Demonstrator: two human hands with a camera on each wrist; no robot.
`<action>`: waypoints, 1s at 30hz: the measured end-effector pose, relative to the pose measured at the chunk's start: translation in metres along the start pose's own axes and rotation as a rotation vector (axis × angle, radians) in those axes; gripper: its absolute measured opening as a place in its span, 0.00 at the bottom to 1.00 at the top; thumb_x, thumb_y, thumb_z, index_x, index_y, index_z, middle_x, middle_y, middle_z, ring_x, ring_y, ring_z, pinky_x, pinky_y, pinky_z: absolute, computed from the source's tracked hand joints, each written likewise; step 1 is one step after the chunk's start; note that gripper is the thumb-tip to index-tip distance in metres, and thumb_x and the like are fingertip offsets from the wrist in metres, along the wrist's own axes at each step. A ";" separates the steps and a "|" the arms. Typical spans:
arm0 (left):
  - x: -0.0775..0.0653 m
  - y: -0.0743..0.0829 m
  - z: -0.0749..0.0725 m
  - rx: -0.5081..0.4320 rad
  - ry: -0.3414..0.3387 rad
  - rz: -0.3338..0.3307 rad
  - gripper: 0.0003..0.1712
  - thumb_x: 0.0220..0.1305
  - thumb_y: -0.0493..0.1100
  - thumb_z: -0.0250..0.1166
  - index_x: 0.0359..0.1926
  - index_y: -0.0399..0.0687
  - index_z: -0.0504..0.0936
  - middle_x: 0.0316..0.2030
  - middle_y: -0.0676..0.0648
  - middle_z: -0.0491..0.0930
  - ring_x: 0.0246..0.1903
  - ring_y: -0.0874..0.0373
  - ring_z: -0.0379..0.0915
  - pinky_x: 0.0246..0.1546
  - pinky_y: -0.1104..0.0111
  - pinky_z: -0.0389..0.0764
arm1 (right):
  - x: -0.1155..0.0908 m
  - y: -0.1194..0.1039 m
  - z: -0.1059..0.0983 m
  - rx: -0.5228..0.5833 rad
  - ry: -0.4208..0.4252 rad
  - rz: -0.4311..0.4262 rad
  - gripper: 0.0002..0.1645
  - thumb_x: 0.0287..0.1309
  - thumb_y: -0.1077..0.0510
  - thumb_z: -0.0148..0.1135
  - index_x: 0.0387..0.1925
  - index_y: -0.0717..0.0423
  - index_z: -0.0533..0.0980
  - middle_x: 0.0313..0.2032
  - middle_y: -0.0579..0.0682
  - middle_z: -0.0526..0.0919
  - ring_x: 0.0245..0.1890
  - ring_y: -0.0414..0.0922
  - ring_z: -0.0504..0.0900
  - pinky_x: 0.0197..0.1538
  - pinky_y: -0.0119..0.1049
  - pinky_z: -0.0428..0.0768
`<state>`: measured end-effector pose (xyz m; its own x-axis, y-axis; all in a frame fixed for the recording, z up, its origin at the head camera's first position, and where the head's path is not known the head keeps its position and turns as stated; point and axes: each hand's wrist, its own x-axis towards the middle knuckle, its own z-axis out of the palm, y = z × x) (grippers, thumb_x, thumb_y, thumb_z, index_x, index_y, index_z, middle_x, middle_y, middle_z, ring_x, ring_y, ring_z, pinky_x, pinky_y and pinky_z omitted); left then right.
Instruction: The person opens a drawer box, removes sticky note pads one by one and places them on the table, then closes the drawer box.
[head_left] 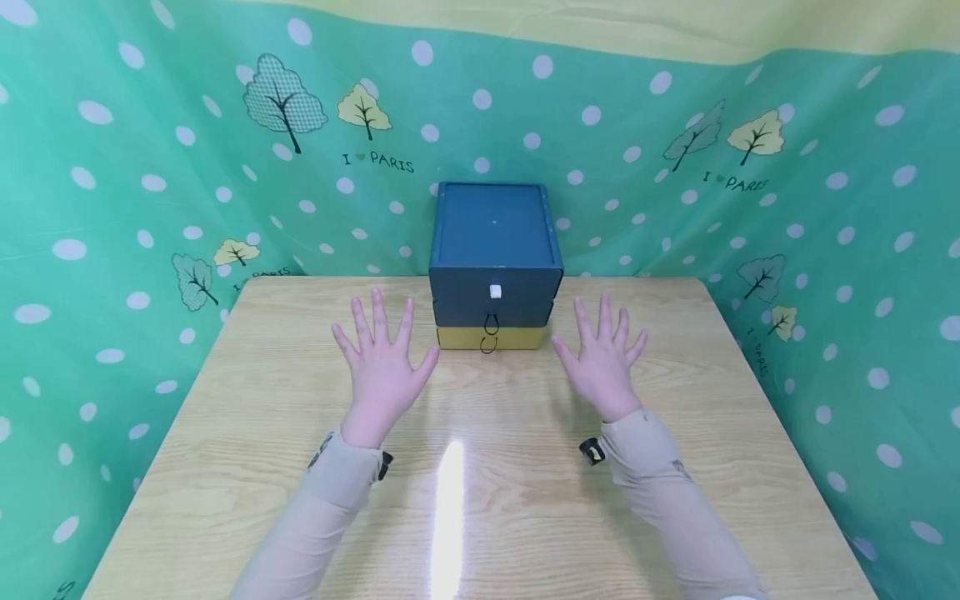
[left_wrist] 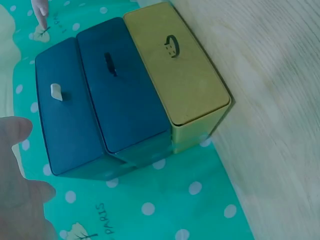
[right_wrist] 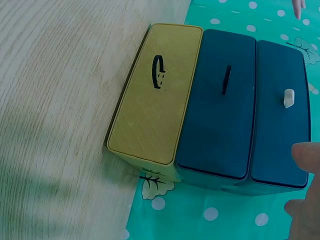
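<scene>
A small drawer box [head_left: 496, 223] stands at the back middle of the table. It has two dark blue drawers over a yellow drawer [left_wrist: 177, 65]. The top drawer carries a white knob [right_wrist: 289, 98]; the middle and yellow ones have black loop handles [right_wrist: 158, 72]. My left hand [head_left: 382, 371] hovers to the left of the box, fingers spread straight, holding nothing. On the other side, my right hand [head_left: 602, 367] is spread the same way, also holding nothing. Both thumbs point toward the yellow drawer's front corners.
The wooden table [head_left: 247, 467] ends at a green polka-dot cloth [head_left: 480, 125] hung behind the box and along both sides. A bright strip of reflected light [head_left: 448, 517] runs down the tabletop between the forearms. Each wrist wears a dark strap device [head_left: 592, 451].
</scene>
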<state>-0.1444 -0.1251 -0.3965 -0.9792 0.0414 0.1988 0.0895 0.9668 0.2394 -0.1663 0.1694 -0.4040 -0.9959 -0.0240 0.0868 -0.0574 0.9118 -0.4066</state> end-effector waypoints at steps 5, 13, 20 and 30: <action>0.000 0.001 -0.004 0.005 -0.009 -0.008 0.45 0.65 0.70 0.42 0.75 0.57 0.42 0.71 0.41 0.17 0.68 0.37 0.08 0.62 0.34 0.19 | 0.001 -0.001 0.001 0.012 -0.004 -0.009 0.43 0.66 0.35 0.43 0.74 0.45 0.44 0.73 0.59 0.28 0.70 0.67 0.26 0.62 0.67 0.15; 0.002 0.002 -0.010 -0.017 0.016 0.011 0.44 0.65 0.70 0.44 0.75 0.56 0.45 0.72 0.40 0.20 0.68 0.37 0.08 0.63 0.33 0.22 | 0.002 -0.001 -0.003 0.036 0.044 -0.012 0.42 0.66 0.36 0.45 0.74 0.46 0.46 0.74 0.60 0.32 0.71 0.67 0.28 0.63 0.67 0.16; 0.007 0.003 -0.018 -0.048 0.081 0.055 0.42 0.66 0.66 0.47 0.74 0.53 0.50 0.73 0.44 0.20 0.69 0.39 0.10 0.64 0.34 0.23 | 0.006 -0.003 -0.009 0.124 0.091 -0.054 0.41 0.66 0.39 0.47 0.74 0.49 0.48 0.74 0.59 0.33 0.71 0.66 0.29 0.63 0.69 0.18; 0.025 -0.004 -0.026 -0.479 -0.148 0.005 0.40 0.72 0.60 0.45 0.74 0.45 0.44 0.74 0.41 0.35 0.72 0.39 0.27 0.71 0.44 0.36 | 0.016 -0.004 -0.015 0.521 0.020 -0.036 0.36 0.70 0.47 0.47 0.73 0.51 0.49 0.72 0.62 0.44 0.71 0.63 0.45 0.70 0.63 0.46</action>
<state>-0.1643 -0.1346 -0.3678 -0.9908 0.1147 0.0722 0.1338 0.7433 0.6554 -0.1805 0.1713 -0.3878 -0.9915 -0.0397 0.1243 -0.1239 0.5852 -0.8013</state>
